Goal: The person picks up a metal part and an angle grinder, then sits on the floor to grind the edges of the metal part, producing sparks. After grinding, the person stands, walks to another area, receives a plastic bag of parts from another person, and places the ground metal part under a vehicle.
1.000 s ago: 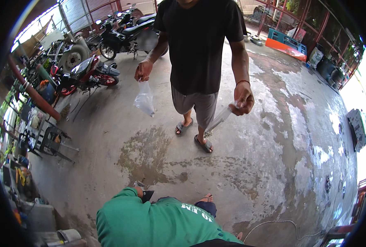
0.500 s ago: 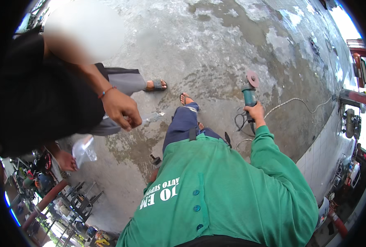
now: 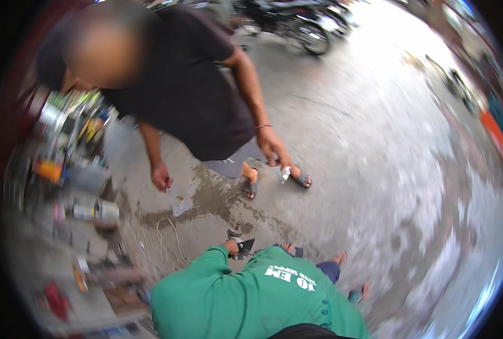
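Left hand (image 3: 230, 246): grasping a dark metal piece (image 3: 244, 247).
Right hand: indistinct; cannot tell its grip.
Ahead: person (image 3: 189, 85) standing.

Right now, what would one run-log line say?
left hand: holding black angular piece | right hand: out of view | co-worker in black shirt: standing on grey concrete floor

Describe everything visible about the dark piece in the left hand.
The dark piece looks like a flat, pointed plate, perhaps metal, with small pale spots near its lower edge. Its tip points up and right in the picture. The left hand grips its left side; fingers hide part of it.
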Available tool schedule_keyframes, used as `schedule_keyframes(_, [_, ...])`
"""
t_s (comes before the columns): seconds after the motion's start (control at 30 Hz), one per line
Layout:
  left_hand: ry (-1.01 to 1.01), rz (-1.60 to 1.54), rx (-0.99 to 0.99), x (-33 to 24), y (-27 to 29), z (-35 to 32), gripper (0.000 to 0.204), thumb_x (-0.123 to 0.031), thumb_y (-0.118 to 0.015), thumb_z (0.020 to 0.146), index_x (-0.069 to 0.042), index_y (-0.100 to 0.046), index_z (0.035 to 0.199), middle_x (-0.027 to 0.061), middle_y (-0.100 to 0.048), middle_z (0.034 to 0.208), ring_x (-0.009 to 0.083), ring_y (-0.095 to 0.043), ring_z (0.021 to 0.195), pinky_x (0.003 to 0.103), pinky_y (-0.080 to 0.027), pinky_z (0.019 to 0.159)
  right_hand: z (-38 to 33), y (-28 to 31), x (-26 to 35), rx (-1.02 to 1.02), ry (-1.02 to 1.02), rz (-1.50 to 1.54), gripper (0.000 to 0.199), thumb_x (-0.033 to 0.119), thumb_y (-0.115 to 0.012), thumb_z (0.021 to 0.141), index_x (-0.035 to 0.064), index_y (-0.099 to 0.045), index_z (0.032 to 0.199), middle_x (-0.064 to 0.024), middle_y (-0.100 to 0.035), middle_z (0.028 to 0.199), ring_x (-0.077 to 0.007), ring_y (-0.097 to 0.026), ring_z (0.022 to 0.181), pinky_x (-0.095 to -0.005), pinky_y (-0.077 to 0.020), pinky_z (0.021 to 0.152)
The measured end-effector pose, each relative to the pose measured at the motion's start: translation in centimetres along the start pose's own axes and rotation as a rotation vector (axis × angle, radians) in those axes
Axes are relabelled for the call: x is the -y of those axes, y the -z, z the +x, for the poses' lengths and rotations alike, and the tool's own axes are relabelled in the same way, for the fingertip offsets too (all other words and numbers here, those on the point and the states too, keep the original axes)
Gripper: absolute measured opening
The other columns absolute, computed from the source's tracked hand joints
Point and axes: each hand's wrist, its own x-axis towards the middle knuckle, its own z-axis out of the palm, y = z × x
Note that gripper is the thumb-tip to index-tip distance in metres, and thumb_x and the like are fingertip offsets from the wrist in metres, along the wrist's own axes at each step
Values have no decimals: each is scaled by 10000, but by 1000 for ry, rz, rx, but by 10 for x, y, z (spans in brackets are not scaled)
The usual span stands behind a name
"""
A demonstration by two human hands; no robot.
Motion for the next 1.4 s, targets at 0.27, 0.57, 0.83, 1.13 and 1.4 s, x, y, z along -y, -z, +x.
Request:
schedule_keyframes(0.27, [-21,-165,27,-202,2,19,290,-223,-634,869,-79,-796,1062,162,-741,1110,342,-703,971,498,-550,857,228,75,236,224,200,-99,519,191,-878,555,-89,-686,947,-194,-731,856,-300,-712,738,-456,-581,656])
schedule_keyframes(0.57, [-22,-383,209,-461,111,78,361,-313,-737,891,-112,-763,1189,108,-745,1173,274,-694,1059,472,-536,894,420,119,472,384,163,-155,481,170,-876,569,-90,-682,924,-183,-721,830,-297,-705,704,-453,-575,627])
schedule_keyframes(0.83, [-204,-79,186,-652,300,236,342,-221,-616,862,-66,-781,1119,217,-717,1197,362,-691,1092,488,-538,921,565,164,727,459,134,-201,448,151,-875,581,-91,-679,903,-174,-713,807,-293,-698,673,-451,-570,601])
schedule_keyframes(1.13, [174,-750,-131,-871,710,273,170,-59,-674,773,57,-767,855,243,-733,847,358,-710,697,485,-544,617,718,223,985,459,30,-67,411,130,-873,595,-92,-676,880,-163,-704,781,-289,-691,639,-447,-564,573])
schedule_keyframes(1.4, [332,-1221,157,-1059,906,340,265,-240,-610,968,-105,-599,740,29,-538,593,145,-470,447,318,-370,421,908,315,1206,463,-148,52,380,111,-871,608,-94,-673,859,-154,-695,759,-286,-684,608,-445,-559,547])
